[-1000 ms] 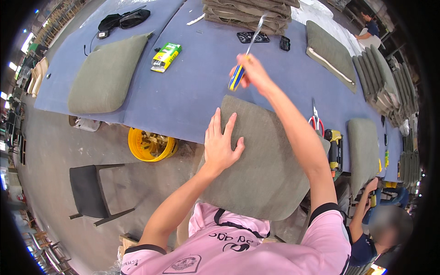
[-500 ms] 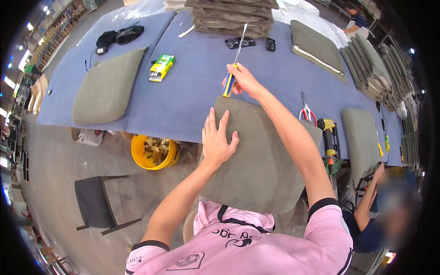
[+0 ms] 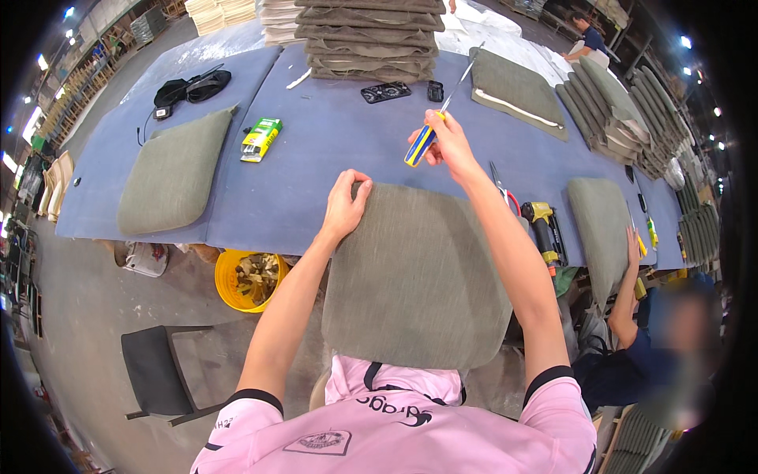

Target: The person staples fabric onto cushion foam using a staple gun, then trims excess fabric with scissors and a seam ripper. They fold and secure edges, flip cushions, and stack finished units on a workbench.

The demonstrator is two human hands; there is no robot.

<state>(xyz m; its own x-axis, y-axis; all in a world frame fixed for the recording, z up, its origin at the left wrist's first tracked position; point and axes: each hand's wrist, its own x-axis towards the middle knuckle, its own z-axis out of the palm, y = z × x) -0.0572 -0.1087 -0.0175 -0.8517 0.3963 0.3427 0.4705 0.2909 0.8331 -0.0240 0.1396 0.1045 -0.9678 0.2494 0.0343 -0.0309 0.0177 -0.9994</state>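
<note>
A grey-green seat cushion (image 3: 414,276) leans from the table's front edge toward my body. Its upper left corner is in the grip of my left hand (image 3: 347,204), whose fingers curl over the edge. Above the cushion's far edge, my right hand (image 3: 450,146) is closed around a screwdriver (image 3: 422,147) with a blue and yellow handle. The long metal shaft points up and away, its tip clear of the cushion.
On the blue table (image 3: 316,134) lie another cushion (image 3: 178,178), a green-yellow box (image 3: 260,141), scissors (image 3: 505,189) and a yellow-black staple gun (image 3: 545,233). Cushions are stacked (image 3: 371,39) at the back. A co-worker's hand (image 3: 634,246) touches a cushion at right. A yellow bucket (image 3: 225,284) stands below.
My left hand has gone from lying flat on the cushion to gripping its corner. My right hand has moved right with the screwdriver, which now tilts more to the right. The cushion has turned straighter.
</note>
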